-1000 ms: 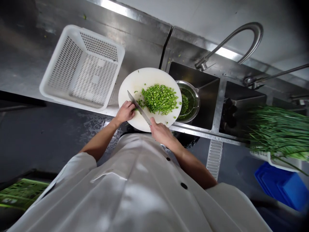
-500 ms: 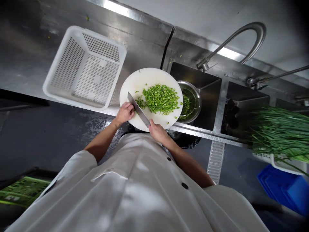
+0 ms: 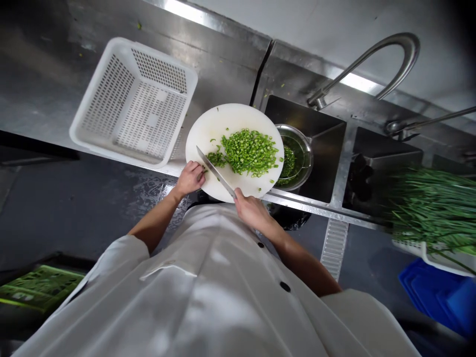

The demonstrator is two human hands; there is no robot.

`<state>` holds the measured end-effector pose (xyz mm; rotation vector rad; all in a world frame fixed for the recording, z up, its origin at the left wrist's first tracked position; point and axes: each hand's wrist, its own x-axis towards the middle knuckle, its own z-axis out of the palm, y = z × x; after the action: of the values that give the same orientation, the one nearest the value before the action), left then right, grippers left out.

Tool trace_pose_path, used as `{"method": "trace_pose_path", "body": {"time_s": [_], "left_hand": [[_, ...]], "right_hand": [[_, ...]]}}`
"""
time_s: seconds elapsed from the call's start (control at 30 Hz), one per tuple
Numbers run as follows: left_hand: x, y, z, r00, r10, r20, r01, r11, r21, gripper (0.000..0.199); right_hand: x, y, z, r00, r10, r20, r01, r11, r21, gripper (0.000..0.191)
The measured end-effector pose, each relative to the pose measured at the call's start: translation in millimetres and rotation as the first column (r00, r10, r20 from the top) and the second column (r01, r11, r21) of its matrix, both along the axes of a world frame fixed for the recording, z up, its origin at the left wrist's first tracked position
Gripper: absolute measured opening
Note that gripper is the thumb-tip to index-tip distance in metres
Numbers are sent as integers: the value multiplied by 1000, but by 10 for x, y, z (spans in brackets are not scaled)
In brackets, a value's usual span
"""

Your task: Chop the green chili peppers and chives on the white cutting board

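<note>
A round white cutting board [image 3: 203, 124] lies across the counter and the sink's edge. Chopped green chilies [image 3: 253, 151] are heaped on its right half, with finer bits left of the heap. My right hand [image 3: 251, 208] is closed round the handle of a kitchen knife [image 3: 215, 171], whose broad blade slants up and left over the board. At the board's left edge, my left hand [image 3: 191, 177] has its fingers curled in, beside the blade. A little green chili shows at its fingertips; the fingers hide the rest.
Left of the board stands a white perforated basket [image 3: 80, 126]. A metal bowl [image 3: 309, 163] with chopped green pieces sits in the sink [image 3: 323, 173], under a curved faucet [image 3: 411, 59]. Long green stalks [image 3: 435, 208] fill a basket at right, near blue plastic boards or bins [image 3: 435, 292].
The knife has tilted so its blade looks narrower, and my right hand has shifted slightly right and down. My left hand has moved slightly left and down, away from the blade.
</note>
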<state>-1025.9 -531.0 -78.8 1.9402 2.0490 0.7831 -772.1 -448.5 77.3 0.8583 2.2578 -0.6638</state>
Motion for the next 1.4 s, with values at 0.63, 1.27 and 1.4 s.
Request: {"method": "trace_pose_path", "body": {"time_s": [0.63, 1.27, 1.4], "left_hand": [[27, -143, -7, 999, 45, -11, -45, 998, 43, 14], [1659, 1172, 326, 990, 101, -94, -125, 941, -316, 18], [1714, 1181, 324, 989, 137, -63, -150, 938, -313, 16]], "right_hand": [[50, 40, -155, 998, 13, -60, -15, 1000, -23, 36], [1183, 655, 31, 755, -490, -436, 616, 759, 211, 38], [1270, 613, -11, 739, -585, -335, 655, 740, 154, 41]]}}
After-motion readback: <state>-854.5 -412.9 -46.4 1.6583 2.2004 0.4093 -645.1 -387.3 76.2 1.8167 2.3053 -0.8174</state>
